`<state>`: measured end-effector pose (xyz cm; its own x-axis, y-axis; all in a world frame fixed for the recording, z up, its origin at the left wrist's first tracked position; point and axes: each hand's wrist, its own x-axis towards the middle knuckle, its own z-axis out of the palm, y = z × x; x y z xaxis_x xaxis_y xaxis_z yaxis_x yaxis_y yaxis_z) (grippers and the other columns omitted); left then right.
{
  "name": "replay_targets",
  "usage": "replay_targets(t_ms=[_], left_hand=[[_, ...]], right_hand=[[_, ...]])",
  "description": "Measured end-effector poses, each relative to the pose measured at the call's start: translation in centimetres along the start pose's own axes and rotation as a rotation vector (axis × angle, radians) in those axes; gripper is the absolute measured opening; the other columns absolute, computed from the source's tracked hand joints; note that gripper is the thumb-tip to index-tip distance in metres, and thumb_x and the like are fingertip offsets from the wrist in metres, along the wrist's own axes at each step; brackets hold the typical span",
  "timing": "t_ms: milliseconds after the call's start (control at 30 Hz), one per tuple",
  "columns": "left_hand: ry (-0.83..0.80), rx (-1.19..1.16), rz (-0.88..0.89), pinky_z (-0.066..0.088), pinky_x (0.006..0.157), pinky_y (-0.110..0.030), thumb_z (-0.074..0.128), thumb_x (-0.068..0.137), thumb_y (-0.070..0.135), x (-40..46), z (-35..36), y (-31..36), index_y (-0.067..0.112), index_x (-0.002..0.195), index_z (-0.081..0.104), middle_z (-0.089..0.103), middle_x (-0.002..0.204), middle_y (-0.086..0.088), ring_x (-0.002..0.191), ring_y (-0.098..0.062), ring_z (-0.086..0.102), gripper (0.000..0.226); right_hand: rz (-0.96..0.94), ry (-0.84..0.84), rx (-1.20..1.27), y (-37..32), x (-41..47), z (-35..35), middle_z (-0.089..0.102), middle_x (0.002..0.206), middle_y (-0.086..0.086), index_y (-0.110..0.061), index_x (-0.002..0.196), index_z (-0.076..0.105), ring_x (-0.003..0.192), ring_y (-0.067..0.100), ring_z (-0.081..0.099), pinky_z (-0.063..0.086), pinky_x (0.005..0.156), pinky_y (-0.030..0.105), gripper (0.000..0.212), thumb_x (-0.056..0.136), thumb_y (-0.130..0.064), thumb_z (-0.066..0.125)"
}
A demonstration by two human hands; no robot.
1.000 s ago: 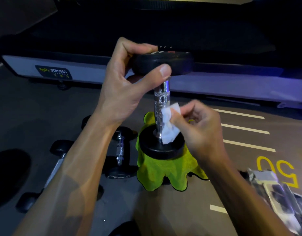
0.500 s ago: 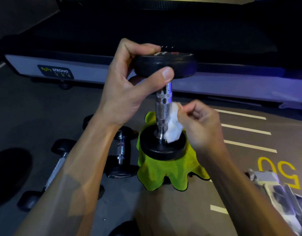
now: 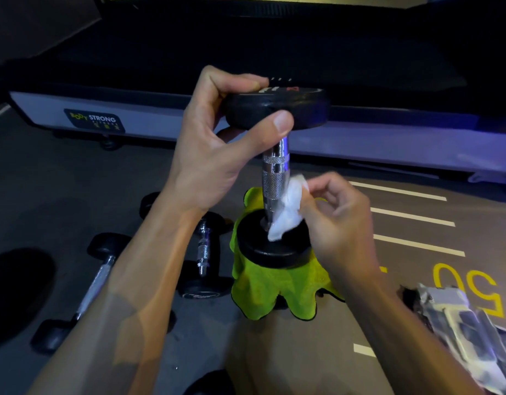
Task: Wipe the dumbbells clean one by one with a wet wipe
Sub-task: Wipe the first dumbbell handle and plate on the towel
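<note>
Where the frame darkens at lower left, a long dumbbell (image 3: 96,283) lies slantwise on the floor (image 3: 46,181), its lower end partly behind the left forearm. Just right of it, a short dumbbell (image 3: 204,252) lies with its chrome handle pointing up the frame and one black head toward the camera. At upper left, a grey machine base (image 3: 149,121) carries a "BODY STRONG" label. At centre, the left hand (image 3: 214,146) grips the top head of an upright dumbbell (image 3: 274,178), fingers curled over the top edge and thumb pressed on its near rim. That dumbbell stands on end, its bottom head resting on a lime-green cloth (image 3: 263,289) spread over something beneath; what is under it cannot be made out. Just right of the knurled handle, the right hand (image 3: 337,220) pinches a crumpled white wipe (image 3: 287,212) between thumb and fingertips, the wipe touching the lower handle and the bottom head. Farther right, white lines and a yellow "50" (image 3: 468,286) mark the floor. At lower right lies a blurred, shiny packet (image 3: 462,326), possibly the wipe pack.
</note>
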<state>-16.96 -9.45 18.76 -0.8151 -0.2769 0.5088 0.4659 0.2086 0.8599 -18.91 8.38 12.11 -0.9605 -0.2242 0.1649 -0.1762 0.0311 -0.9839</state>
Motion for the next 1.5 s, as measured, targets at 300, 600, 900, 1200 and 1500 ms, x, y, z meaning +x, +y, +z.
replay_targets(t_ms=[300,600,900,1200,1500], left_hand=[[-0.021,-0.004,0.0,0.049,0.099,-0.024,0.079,0.085,0.031,0.0,-0.1,0.1,0.023,0.112,0.053,0.064,0.136,-0.016,0.124,-0.018,0.063,0.038],[0.011,-0.017,-0.008,0.051,0.097,-0.027,0.079,0.085,0.031,0.2,0.0,-0.1,0.02,0.111,0.053,0.066,0.133,-0.014,0.121,-0.018,0.063,0.039],[-0.006,-0.011,-0.009,0.05,0.098,-0.023,0.08,0.085,0.031,0.6,0.6,-0.3,0.014,0.114,0.054,0.065,0.131,-0.016,0.124,-0.028,0.064,0.043],[0.021,0.026,-0.012,0.057,0.094,-0.034,0.084,0.083,0.03,0.5,1.0,0.1,0.02,0.112,0.054,0.066,0.128,-0.013,0.119,-0.019,0.065,0.043],[0.234,0.328,0.017,0.057,0.09,-0.041,0.091,0.075,0.053,-1.0,3.9,1.1,0.028,0.108,0.056,0.068,0.108,0.011,0.108,-0.016,0.066,0.055]], right_hand=[[-0.043,0.148,-0.057,0.2,1.1,-3.7,0.078,0.085,-0.009,-0.019,0.094,0.067,0.08,0.005,0.073,0.057,0.074,0.027,0.012,0.1,-0.008,0.069],[-0.014,-0.249,-0.061,0.7,-2.2,-3.0,0.08,0.11,-0.009,-0.02,0.105,0.079,0.113,0.009,0.072,0.054,0.102,0.031,0.017,0.099,-0.026,0.064],[0.109,-0.26,-0.113,0.6,-0.4,-1.8,0.082,0.103,-0.005,-0.024,0.109,0.066,0.101,0.017,0.077,0.058,0.097,0.056,0.034,0.079,-0.032,0.081],[0.08,-0.455,-0.155,0.4,-0.1,-1.6,0.078,0.117,-0.006,-0.018,0.123,0.071,0.117,0.006,0.07,0.055,0.105,0.042,0.022,0.102,-0.015,0.064],[-0.004,-0.117,-0.197,-1.0,-0.7,0.0,0.08,0.099,-0.001,-0.022,0.112,0.073,0.099,0.013,0.076,0.06,0.09,0.05,0.025,0.091,-0.035,0.073]])
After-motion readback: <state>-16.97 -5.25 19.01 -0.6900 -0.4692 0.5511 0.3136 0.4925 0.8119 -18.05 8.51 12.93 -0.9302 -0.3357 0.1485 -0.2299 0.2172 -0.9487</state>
